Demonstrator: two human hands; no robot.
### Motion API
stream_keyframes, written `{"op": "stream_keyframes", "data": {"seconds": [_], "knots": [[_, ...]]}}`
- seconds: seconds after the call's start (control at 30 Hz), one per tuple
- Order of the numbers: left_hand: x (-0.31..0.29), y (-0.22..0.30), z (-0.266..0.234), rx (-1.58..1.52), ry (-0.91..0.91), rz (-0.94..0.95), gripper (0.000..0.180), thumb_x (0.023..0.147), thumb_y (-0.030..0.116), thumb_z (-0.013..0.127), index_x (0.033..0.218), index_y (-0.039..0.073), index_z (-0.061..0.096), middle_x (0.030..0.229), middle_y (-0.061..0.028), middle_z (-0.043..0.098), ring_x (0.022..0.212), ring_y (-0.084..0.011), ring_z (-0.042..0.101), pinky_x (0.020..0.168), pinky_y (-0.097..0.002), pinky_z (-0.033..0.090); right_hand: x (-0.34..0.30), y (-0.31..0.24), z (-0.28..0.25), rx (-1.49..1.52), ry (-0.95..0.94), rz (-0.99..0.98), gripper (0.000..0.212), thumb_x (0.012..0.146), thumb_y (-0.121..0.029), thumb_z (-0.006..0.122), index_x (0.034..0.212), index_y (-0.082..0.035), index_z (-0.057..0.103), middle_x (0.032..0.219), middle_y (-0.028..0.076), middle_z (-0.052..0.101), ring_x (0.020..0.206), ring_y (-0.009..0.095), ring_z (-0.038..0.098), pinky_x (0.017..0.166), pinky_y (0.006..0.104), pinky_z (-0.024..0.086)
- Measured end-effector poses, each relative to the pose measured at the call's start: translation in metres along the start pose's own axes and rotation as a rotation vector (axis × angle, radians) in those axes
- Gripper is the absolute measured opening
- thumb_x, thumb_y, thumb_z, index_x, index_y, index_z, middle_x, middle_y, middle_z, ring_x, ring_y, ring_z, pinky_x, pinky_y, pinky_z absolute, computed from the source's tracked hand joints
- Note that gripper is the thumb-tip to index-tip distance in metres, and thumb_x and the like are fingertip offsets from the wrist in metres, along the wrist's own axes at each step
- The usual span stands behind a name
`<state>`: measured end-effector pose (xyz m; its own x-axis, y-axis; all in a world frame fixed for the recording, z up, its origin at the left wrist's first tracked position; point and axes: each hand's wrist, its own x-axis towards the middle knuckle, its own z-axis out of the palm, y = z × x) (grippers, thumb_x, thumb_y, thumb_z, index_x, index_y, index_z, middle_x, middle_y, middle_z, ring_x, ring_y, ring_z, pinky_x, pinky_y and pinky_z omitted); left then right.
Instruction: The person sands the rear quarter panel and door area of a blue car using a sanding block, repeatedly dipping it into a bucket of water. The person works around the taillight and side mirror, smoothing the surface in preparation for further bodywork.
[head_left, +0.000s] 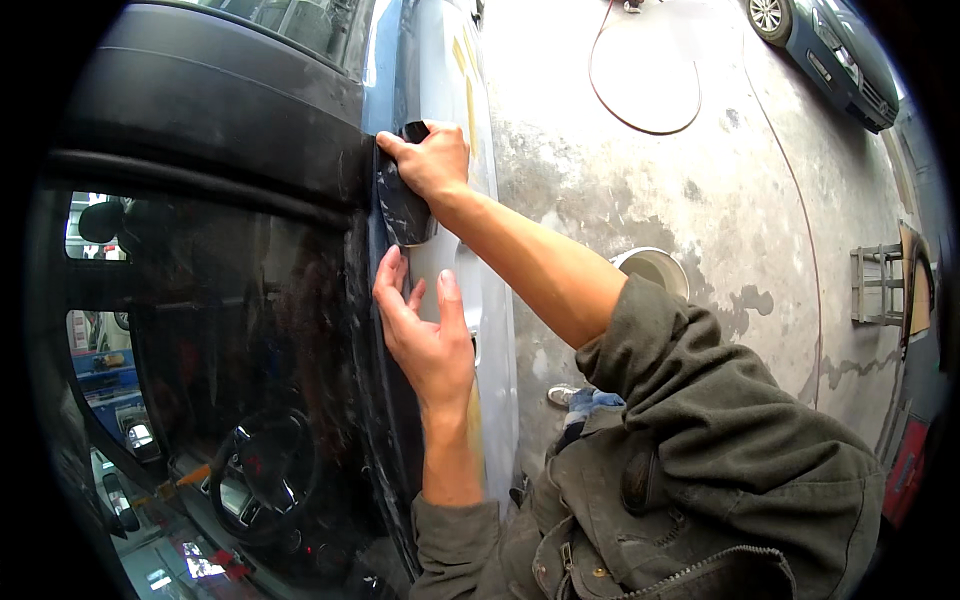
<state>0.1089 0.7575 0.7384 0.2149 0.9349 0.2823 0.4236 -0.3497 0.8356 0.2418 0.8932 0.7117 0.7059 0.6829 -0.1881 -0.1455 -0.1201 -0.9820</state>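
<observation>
My right hand [430, 162] is closed over a dark, flat, smeared piece [407, 212] that looks like a sheet or pad; its exact kind is unclear. It lies along the narrow upper edge of a car door [445, 268], whose panel is pale grey with yellowish patches. Just below the piece's lower end, my left hand [428, 335] has its fingers and thumb spread, holding nothing. Its fingertips are close to the piece; whether they touch it I cannot tell. A dark window pane [270, 350] lies to the left of both hands.
Through the glass show a steering wheel [262, 475] and reflections. On the concrete floor [560, 210] to the right are a white bucket [655, 268], partly behind my right arm, and a hose [640, 128]. A dark blue car [830, 60] and a metal stand [876, 285] are farther right.
</observation>
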Motion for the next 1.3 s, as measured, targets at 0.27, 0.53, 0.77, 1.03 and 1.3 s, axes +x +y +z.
{"op": "stream_keyframes", "data": {"seconds": [0.27, 0.53, 0.77, 1.03, 1.3], "knots": [[-0.035, -0.002, -0.055, 0.445, 0.051, 0.244, 0.027, 0.090, 0.001, 0.065, 0.116, -0.003, 0.063, 0.140, -0.0173, 0.057, 0.122, -0.0315, 0.059, 0.101, -0.0407, 0.049, -0.007, 0.004, 0.000, -0.066, 0.020, -0.048, 0.041, 0.075, -0.038, 0.084, 0.084, 0.000, 0.073, 0.080, 0.021, 0.073, 0.078, 0.036, 0.072, 0.074, 0.0422, 0.055], [-0.038, -0.011, -0.052, 0.525, -0.027, 0.350, 0.029, 0.085, -0.001, 0.067, 0.114, 0.001, 0.065, 0.139, -0.0167, 0.058, 0.124, -0.0356, 0.056, 0.106, -0.0447, 0.044, -0.002, 0.003, -0.002, 0.038, 0.033, -0.039, 0.039, 0.074, -0.035, 0.083, 0.082, 0.002, 0.072, 0.077, 0.021, 0.072, 0.073, 0.035, 0.072, 0.071, 0.0422, 0.054], [-0.037, -0.014, -0.051, 0.540, 0.001, 0.382, 0.032, 0.085, -0.001, 0.067, 0.116, 0.000, 0.064, 0.136, -0.0189, 0.059, 0.122, -0.0366, 0.057, 0.105, -0.0453, 0.044, -0.004, 0.012, 0.003, 0.048, 0.010, -0.074, 0.041, 0.074, -0.035, 0.082, 0.082, 0.003, 0.071, 0.080, 0.022, 0.072, 0.079, 0.037, 0.072, 0.074, 0.0429, 0.054], [-0.041, -0.014, -0.052, 0.544, -0.002, 0.382, 0.033, 0.084, -0.002, 0.068, 0.117, 0.000, 0.063, 0.136, -0.0189, 0.059, 0.121, -0.0365, 0.058, 0.104, -0.0447, 0.045, -0.004, 0.008, 0.002, 0.025, 0.031, -0.049, 0.041, 0.074, -0.035, 0.085, 0.080, 0.002, 0.070, 0.077, 0.021, 0.071, 0.076, 0.036, 0.071, 0.070, 0.0444, 0.053], [-0.037, -0.014, -0.052, 0.531, 0.030, 0.378, 0.040, 0.085, -0.003, 0.067, 0.124, 0.001, 0.059, 0.136, -0.0189, 0.059, 0.122, -0.0362, 0.057, 0.104, -0.0443, 0.046, -0.009, 0.003, 0.002, 0.070, 0.005, -0.018, 0.036, 0.075, -0.032, 0.083, 0.082, 0.002, 0.072, 0.077, 0.020, 0.072, 0.076, 0.035, 0.072, 0.072, 0.0428, 0.054]]}}
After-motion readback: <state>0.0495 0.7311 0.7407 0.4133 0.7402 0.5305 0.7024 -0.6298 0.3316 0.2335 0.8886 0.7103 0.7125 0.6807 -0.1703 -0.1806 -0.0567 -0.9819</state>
